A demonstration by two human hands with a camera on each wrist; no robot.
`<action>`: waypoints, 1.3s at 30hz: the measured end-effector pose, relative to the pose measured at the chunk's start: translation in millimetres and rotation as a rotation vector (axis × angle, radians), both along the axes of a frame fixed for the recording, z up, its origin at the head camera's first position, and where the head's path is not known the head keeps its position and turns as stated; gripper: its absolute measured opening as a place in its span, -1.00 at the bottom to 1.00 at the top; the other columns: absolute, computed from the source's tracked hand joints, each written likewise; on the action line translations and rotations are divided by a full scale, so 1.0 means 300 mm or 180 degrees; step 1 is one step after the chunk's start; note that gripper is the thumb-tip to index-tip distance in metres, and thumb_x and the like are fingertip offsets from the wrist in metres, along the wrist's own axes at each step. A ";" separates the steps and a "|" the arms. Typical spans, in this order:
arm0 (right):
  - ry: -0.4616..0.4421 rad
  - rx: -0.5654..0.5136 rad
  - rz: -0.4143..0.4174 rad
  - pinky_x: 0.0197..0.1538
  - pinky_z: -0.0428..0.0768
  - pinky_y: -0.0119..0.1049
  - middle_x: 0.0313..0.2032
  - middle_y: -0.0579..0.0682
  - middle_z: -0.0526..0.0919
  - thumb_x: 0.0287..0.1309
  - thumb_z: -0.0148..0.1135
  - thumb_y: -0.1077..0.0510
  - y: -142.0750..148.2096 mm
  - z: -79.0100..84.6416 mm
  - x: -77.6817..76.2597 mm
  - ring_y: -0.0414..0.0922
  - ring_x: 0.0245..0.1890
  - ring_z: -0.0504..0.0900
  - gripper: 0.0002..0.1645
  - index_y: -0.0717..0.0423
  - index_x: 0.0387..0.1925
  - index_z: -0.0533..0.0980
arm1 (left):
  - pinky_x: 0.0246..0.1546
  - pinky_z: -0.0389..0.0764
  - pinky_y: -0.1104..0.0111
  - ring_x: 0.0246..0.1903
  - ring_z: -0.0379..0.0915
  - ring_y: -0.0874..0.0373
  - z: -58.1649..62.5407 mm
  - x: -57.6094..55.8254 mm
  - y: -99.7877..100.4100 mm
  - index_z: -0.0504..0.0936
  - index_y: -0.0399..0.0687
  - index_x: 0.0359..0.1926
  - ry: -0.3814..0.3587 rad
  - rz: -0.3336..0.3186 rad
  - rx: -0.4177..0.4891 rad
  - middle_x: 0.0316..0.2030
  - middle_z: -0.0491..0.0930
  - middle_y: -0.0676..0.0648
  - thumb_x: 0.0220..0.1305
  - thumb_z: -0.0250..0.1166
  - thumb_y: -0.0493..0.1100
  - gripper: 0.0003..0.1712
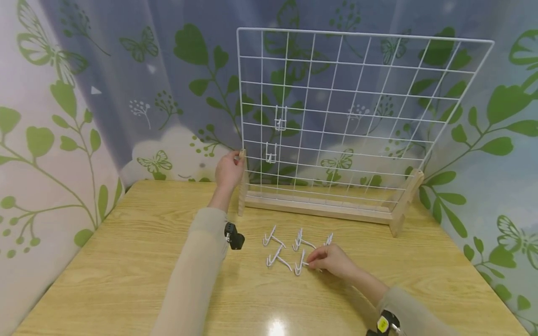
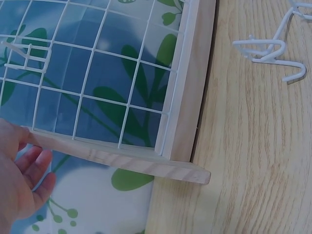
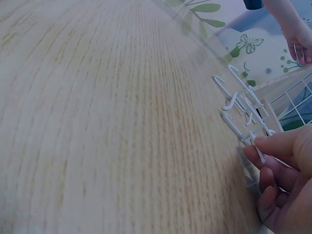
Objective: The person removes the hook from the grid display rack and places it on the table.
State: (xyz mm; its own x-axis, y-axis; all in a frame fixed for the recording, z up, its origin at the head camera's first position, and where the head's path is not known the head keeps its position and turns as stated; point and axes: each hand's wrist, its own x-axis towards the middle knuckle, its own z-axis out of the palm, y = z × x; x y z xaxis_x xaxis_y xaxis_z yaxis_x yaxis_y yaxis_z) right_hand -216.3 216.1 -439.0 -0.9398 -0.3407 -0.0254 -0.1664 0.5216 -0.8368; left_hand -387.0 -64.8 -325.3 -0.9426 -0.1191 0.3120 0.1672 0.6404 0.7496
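A white wire grid panel (image 1: 332, 88) stands upright in a wooden stand (image 1: 319, 211) on the table. My left hand (image 1: 230, 172) grips the top of the stand's left wooden upright (image 2: 97, 155), its thumb and fingers on either side in the left wrist view. In front of the stand, my right hand (image 1: 334, 261) pinches the stem of a white metal hook (image 1: 299, 267) between thumb and forefinger, low over the table. Several similar hooks (image 1: 275, 257) lie beside it. Two more hooks, an upper one (image 1: 280, 123) and a lower one (image 1: 271, 156), hang on the grid's left part.
The wood-grain table (image 1: 126, 261) runs back to a curtain (image 1: 168, 102) printed with leaves and butterflies, which also hangs along both sides. The stand's right foot (image 1: 396, 228) sits near the table's right rear. A wrist camera (image 1: 234, 236) is strapped over each sleeve.
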 end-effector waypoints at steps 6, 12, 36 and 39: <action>-0.0064 0.0012 -0.0201 -0.52 0.42 -0.42 -0.50 -0.02 0.65 -0.02 0.32 0.29 -0.010 0.003 0.005 -0.22 -0.57 0.43 -0.87 0.30 -0.38 0.62 | -0.27 0.46 0.16 -0.27 0.47 -0.02 0.006 0.002 -0.003 0.46 -0.11 0.15 -0.0042 -0.0033 -0.0011 -0.22 0.57 -0.13 0.35 0.07 -0.07 -0.59; -0.0033 0.0023 -0.0296 -0.53 0.43 -0.41 -0.50 -0.01 0.65 0.00 0.31 0.30 -0.020 0.008 0.009 -0.22 -0.58 0.44 -0.89 0.30 -0.39 0.62 | -0.26 0.47 0.16 -0.26 0.49 -0.03 0.007 0.006 -0.005 0.47 -0.11 0.15 -0.0016 -0.0029 -0.0024 -0.21 0.58 -0.14 0.35 0.08 -0.07 -0.59; -0.0103 -0.0165 -0.0010 -0.44 0.47 -0.38 -0.36 0.13 0.65 0.01 0.26 0.32 0.009 0.019 0.001 -0.19 -0.42 0.52 -0.77 0.41 -0.26 0.56 | -0.30 0.46 0.16 -0.30 0.48 -0.02 0.008 0.003 -0.008 0.49 -0.10 0.14 -0.0003 -0.0013 -0.0155 -0.25 0.58 -0.14 0.34 0.09 -0.09 -0.60; -0.0163 -0.0144 -0.0096 -0.45 0.46 -0.34 -0.35 0.10 0.65 0.05 0.25 0.28 0.012 0.045 -0.002 -0.18 -0.42 0.50 -0.75 0.39 -0.23 0.55 | -0.29 0.46 0.16 -0.30 0.47 -0.02 0.006 0.003 -0.009 0.48 -0.10 0.14 -0.0012 -0.0020 -0.0172 -0.24 0.58 -0.14 0.34 0.08 -0.09 -0.60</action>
State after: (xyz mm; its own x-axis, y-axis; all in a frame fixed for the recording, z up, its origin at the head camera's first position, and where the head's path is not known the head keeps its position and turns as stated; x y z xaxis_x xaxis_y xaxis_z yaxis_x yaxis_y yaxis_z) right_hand -217.0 219.5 -425.5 -0.9475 -0.3142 -0.0590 -0.1075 0.4871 -0.8667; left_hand -386.1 -67.3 -323.4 -0.9444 -0.0964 0.3143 0.1685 0.6789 0.7146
